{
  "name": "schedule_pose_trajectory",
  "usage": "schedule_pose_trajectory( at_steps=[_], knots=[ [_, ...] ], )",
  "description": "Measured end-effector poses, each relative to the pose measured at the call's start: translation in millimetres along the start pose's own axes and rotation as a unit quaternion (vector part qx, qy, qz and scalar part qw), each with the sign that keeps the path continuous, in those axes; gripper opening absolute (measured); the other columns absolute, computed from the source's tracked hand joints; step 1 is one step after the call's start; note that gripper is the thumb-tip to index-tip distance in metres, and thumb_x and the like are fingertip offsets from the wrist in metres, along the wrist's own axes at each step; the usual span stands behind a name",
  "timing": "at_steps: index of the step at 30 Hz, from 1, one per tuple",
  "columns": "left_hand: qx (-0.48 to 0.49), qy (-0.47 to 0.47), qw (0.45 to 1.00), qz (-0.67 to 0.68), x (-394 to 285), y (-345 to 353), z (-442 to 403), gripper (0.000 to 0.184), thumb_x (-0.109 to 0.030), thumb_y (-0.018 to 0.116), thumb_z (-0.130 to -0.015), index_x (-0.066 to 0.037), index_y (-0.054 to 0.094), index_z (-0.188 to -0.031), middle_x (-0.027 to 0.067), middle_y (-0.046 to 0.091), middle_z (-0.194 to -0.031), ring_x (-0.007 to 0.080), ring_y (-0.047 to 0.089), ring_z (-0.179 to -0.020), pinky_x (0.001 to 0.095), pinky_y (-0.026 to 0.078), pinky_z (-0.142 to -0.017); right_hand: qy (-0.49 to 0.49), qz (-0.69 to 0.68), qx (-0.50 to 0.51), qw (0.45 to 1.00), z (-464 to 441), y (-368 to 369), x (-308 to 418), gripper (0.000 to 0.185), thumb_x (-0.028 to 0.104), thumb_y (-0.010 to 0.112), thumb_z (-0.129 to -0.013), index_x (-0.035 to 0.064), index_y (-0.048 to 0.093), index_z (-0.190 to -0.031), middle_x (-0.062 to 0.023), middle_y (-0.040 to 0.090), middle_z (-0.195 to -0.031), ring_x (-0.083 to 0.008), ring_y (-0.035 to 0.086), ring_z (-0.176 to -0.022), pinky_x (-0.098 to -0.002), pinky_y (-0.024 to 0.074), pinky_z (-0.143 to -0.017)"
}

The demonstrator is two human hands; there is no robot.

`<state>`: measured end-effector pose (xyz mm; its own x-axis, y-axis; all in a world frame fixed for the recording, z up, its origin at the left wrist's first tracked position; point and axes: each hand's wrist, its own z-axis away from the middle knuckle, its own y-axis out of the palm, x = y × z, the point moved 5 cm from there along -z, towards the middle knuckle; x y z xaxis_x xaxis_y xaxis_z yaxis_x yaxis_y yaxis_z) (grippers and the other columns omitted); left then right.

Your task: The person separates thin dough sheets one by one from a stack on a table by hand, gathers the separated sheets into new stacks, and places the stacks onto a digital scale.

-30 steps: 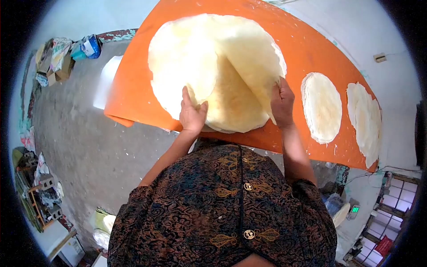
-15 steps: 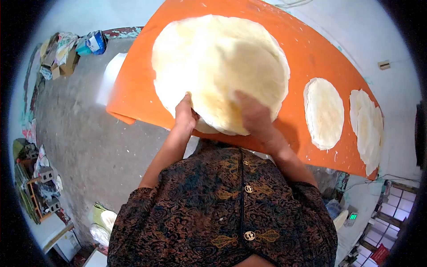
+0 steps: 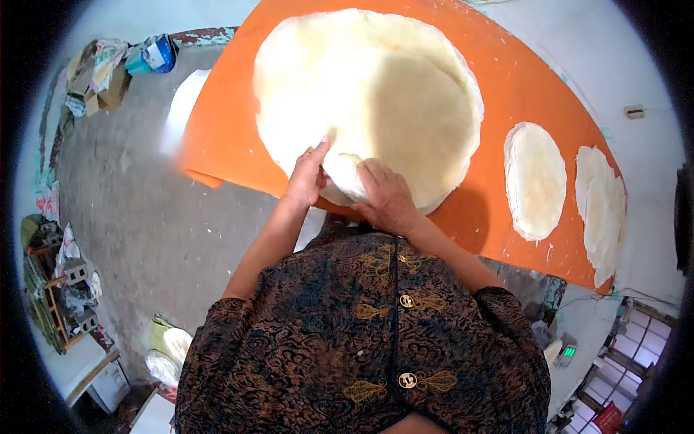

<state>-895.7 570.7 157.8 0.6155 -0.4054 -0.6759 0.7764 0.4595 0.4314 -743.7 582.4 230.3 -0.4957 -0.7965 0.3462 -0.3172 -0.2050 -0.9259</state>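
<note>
A large, round, pale flatbread (image 3: 426,108) lies on an orange cloth (image 3: 224,137), apparently on top of a stack whose edges show below it. My left hand (image 3: 309,173) pinches its near edge, thumb on top and fingers underneath. Close by on the right, my right hand (image 3: 387,195) has its fingers closed on the same near edge, where the sheet is lifted and slightly folded between the hands. How many layers each hand holds is hidden. Shadow covers the right half of the sheet.
Two smaller stacks of flatbread, a near oval one (image 3: 535,181) and one at the far edge (image 3: 600,213), lie to the right on the cloth. Grey floor (image 3: 144,195) spreads left. A cardboard box (image 3: 112,90) stands by the wall, and a rack with bricks (image 3: 76,271) stands lower left.
My right hand, blurred before over the sheet, has come down and left to the near edge and closed on it. That edge is now lifted. My left hand keeps its pinch.
</note>
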Motion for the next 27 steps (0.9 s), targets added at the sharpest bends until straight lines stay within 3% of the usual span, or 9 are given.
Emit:
schedule_pose_trajectory(
  at_steps=[5, 8, 10, 11, 13, 16, 19, 22, 27],
  knots=[
    [0.06, -0.02, 0.995, 0.077, 6, 13, -4, 0.055, -0.041, 0.062, -0.077, -0.004, 0.047, -0.114, 0.0086, 0.057, -0.106, 0.0204, 0.056, -0.094, 0.0364, 0.046, -0.078, -0.013, 0.04, 0.031, 0.999, 15, 2, -12, 0.075, 0.032, 0.071, -0.064, 0.0015, 0.037, -0.123, -0.0169, 0.04, -0.123, -0.0308, 0.039, -0.115, -0.0448, 0.0336, -0.09],
    [0.081, -0.007, 0.983, 0.164, 3, 35, 9, 0.049, -0.033, 0.06, -0.079, -0.002, 0.048, -0.116, 0.0103, 0.057, -0.108, 0.0233, 0.054, -0.098, 0.0371, 0.044, -0.084, -0.003, -0.031, -0.044, 0.999, 34, -13, -26, 0.071, 0.029, 0.068, -0.069, 0.001, 0.034, -0.125, -0.0174, 0.04, -0.124, -0.0313, 0.039, -0.115, -0.0444, 0.0338, -0.091],
    [0.074, -0.006, 0.984, 0.161, 11, 34, 3, 0.047, -0.029, 0.058, -0.082, -0.002, 0.047, -0.119, 0.0119, 0.054, -0.112, 0.0242, 0.051, -0.103, 0.0385, 0.042, -0.087, 0.155, -0.035, -0.211, 0.965, 65, -12, -75, 0.064, 0.029, 0.063, -0.076, 0.0015, 0.034, -0.126, -0.0163, 0.042, -0.122, -0.0296, 0.041, -0.114, -0.0434, 0.0347, -0.091],
    [0.054, -0.016, 0.987, 0.148, 15, 32, 0, 0.047, -0.028, 0.056, -0.083, -0.002, 0.045, -0.121, 0.0126, 0.051, -0.115, 0.0247, 0.05, -0.104, 0.0396, 0.041, -0.088, 0.227, -0.039, -0.293, 0.928, 83, -15, -99, 0.061, 0.029, 0.061, -0.079, 0.0018, 0.034, -0.126, -0.0157, 0.044, -0.122, -0.0288, 0.042, -0.113, -0.0429, 0.0351, -0.091],
    [0.019, -0.027, 0.993, 0.11, 14, 33, -8, 0.047, -0.024, 0.055, -0.083, -0.001, 0.044, -0.122, 0.0152, 0.048, -0.119, 0.0251, 0.051, -0.102, 0.0402, 0.042, -0.088, 0.329, -0.469, -0.38, 0.727, 106, -12, -143, 0.049, 0.028, 0.053, -0.085, 0.0049, 0.036, -0.125, -0.0129, 0.048, -0.119, -0.0252, 0.047, -0.108, -0.0403, 0.0393, -0.087],
    [-0.017, -0.021, 0.999, -0.017, -8, 51, -5, 0.045, -0.016, 0.057, -0.08, 0.003, 0.045, -0.119, 0.0198, 0.046, -0.12, 0.0244, 0.055, -0.093, 0.0381, 0.045, -0.083, 0.559, -0.543, -0.341, 0.525, 146, 9, -166, 0.047, 0.039, 0.042, -0.089, 0.0026, 0.039, -0.118, -0.0078, 0.053, -0.106, -0.0209, 0.05, -0.098, -0.0382, 0.0421, -0.082],
    [-0.055, -0.004, 0.978, -0.202, -70, 107, 23, 0.035, -0.008, 0.058, -0.076, 0.006, 0.052, -0.107, 0.0196, 0.054, -0.107, 0.021, 0.058, -0.08, 0.0321, 0.048, -0.073, 0.537, -0.683, -0.316, 0.38, 138, 7, -143, 0.046, 0.04, 0.038, -0.09, 0.0097, 0.038, -0.124, -0.0106, 0.048, -0.12, -0.0223, 0.049, -0.105, -0.037, 0.0425, -0.081],
    [0.082, 0.117, 0.984, -0.111, -92, 143, 26, 0.029, -0.003, 0.06, -0.073, 0.008, 0.053, -0.099, 0.016, 0.057, -0.097, 0.0212, 0.057, -0.081, 0.0315, 0.047, -0.074, 0.422, -0.796, -0.275, 0.334, 107, -21, -114, 0.048, 0.041, 0.032, -0.091, 0.0094, 0.037, -0.126, -0.011, 0.048, -0.121, -0.0236, 0.048, -0.107, -0.0381, 0.0423, -0.084],
    [0.02, 0.072, 0.988, -0.138, -69, 77, 23, 0.036, -0.003, 0.063, -0.074, 0.011, 0.051, -0.104, 0.0189, 0.056, -0.103, 0.0266, 0.055, -0.095, 0.0363, 0.044, -0.086, 0.34, -0.806, -0.309, 0.373, 87, -17, -136, 0.045, 0.029, 0.037, -0.091, 0.0012, 0.034, -0.126, -0.0133, 0.045, -0.123, -0.0274, 0.045, -0.111, -0.0392, 0.0385, -0.092]
  ],
)
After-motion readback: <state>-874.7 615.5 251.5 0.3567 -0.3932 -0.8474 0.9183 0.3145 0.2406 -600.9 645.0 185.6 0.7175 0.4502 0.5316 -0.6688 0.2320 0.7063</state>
